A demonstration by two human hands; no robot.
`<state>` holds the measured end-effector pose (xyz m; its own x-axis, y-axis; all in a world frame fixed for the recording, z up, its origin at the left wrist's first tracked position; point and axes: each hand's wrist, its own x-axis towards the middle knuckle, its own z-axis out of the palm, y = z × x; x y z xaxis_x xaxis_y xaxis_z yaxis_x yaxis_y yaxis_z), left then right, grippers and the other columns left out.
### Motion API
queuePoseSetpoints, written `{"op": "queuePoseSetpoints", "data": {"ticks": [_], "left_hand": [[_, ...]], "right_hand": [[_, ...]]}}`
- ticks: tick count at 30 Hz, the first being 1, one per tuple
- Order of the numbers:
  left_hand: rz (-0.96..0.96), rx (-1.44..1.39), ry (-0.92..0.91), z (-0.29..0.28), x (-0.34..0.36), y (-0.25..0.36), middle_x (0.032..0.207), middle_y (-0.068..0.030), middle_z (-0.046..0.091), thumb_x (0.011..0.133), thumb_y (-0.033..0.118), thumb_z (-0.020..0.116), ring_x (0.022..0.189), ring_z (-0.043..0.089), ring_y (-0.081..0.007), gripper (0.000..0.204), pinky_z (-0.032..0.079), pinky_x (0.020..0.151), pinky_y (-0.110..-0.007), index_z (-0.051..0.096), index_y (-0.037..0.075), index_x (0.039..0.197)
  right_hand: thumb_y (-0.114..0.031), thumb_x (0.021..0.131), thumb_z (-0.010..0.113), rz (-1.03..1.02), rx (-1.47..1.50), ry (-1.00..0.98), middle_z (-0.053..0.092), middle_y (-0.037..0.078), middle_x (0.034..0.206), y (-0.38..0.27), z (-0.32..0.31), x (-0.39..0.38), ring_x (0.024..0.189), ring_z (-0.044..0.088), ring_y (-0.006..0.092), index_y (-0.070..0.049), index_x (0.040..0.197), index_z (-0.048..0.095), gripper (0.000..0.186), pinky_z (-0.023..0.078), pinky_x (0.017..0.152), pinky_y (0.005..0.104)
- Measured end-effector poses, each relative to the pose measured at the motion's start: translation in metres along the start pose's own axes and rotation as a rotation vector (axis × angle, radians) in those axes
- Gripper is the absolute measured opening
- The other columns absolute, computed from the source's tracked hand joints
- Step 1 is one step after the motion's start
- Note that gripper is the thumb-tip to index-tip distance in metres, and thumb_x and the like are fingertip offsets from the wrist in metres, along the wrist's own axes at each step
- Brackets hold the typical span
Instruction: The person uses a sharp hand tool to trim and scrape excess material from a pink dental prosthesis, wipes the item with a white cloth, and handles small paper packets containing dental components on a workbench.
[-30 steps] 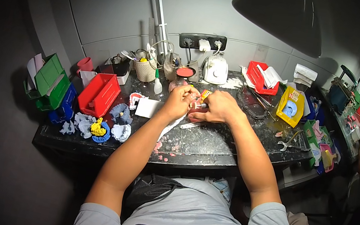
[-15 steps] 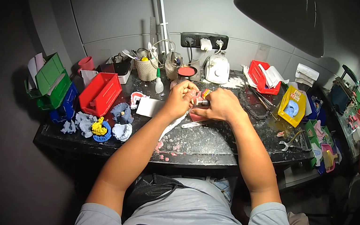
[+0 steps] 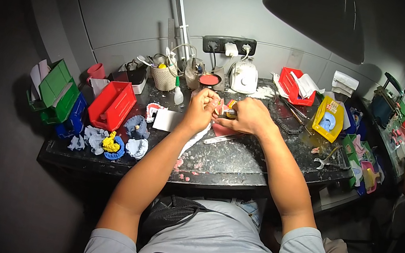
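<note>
My left hand (image 3: 202,111) is closed on a small pink piece (image 3: 219,108), held by the fingertips over the bench. Close beside it, my right hand (image 3: 251,117) is curled round a short silver metal tool (image 3: 229,113); its tip is at the pink piece, and its kind is too small to make out. Below the hands lie a pink sheet (image 3: 223,130) and a thin pale strip-like tool (image 3: 220,139). A white cloth (image 3: 194,140) lies by my left wrist, next to a white rectangular block (image 3: 167,120) and a red-and-white dental model (image 3: 153,111).
Red bin (image 3: 113,105), green bin (image 3: 53,88) and several moulds (image 3: 138,127) stand left. Behind are a tool cup (image 3: 164,78), a red-filled pan (image 3: 209,80) and a white device (image 3: 244,78). A yellow bin (image 3: 329,120) stands right; a lamp shade (image 3: 320,17) hangs above.
My right thumb has drawn in, uncovering more of the pink sheet. The pink piece and the metal tool have turned slightly between my hands, which stay in nearly the same place.
</note>
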<state>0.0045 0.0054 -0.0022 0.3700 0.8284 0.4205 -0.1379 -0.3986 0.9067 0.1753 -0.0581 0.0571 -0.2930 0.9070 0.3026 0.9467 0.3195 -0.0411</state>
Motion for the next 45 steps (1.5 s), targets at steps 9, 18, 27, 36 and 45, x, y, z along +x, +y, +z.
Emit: {"op": "queuePoseSetpoints", "data": {"ticks": [9,18,27,36,45], "left_hand": [[-0.034,-0.029,0.016,-0.003,0.001,0.0,0.075,-0.0036,0.06,0.099,0.006,0.048,0.06,0.056,-0.0079,0.005,0.048,0.056,-0.023,0.052,0.003,0.098],[0.013,-0.024,0.024,-0.002,0.003,-0.005,0.076,-0.0048,0.059,0.097,0.003,0.049,0.061,0.057,-0.0085,0.003,0.049,0.055,-0.023,0.051,0.001,0.097],[-0.018,-0.001,0.016,-0.001,0.001,0.0,0.074,-0.0032,0.06,0.098,0.004,0.048,0.06,0.056,-0.0078,0.005,0.047,0.055,-0.023,0.052,0.003,0.099],[-0.077,0.045,-0.087,0.003,-0.004,0.008,0.072,0.0016,0.058,0.098,0.005,0.048,0.055,0.049,-0.0029,0.012,0.042,0.05,-0.019,0.059,0.003,0.098],[-0.04,0.029,-0.162,0.0,-0.001,-0.003,0.082,0.0012,0.058,0.098,0.006,0.049,0.061,0.048,-0.0022,0.012,0.039,0.053,-0.019,0.06,0.003,0.099]], "right_hand": [[-0.069,0.07,0.064,-0.008,0.009,0.03,0.06,0.02,0.057,0.002,0.0,-0.001,0.058,0.062,0.0377,0.0,0.056,0.061,0.071,0.052,0.063,0.0446],[-0.07,0.07,0.063,0.006,0.002,0.021,0.062,0.02,0.06,0.002,0.008,0.002,0.06,0.063,0.0381,0.0,0.057,0.062,0.072,0.052,0.063,0.0448],[-0.068,0.069,0.065,-0.015,-0.011,0.006,0.062,0.021,0.062,0.0,0.006,0.001,0.062,0.064,0.0379,0.0,0.06,0.062,0.069,0.052,0.064,0.0443],[-0.07,0.065,0.068,-0.036,-0.016,-0.035,0.064,0.02,0.065,0.001,0.004,-0.002,0.066,0.066,0.0368,-0.001,0.067,0.065,0.069,0.053,0.068,0.0443],[-0.07,0.065,0.068,-0.034,0.023,-0.151,0.065,0.019,0.066,-0.011,-0.012,-0.005,0.069,0.066,0.0351,-0.003,0.066,0.068,0.067,0.053,0.07,0.0436]]}}
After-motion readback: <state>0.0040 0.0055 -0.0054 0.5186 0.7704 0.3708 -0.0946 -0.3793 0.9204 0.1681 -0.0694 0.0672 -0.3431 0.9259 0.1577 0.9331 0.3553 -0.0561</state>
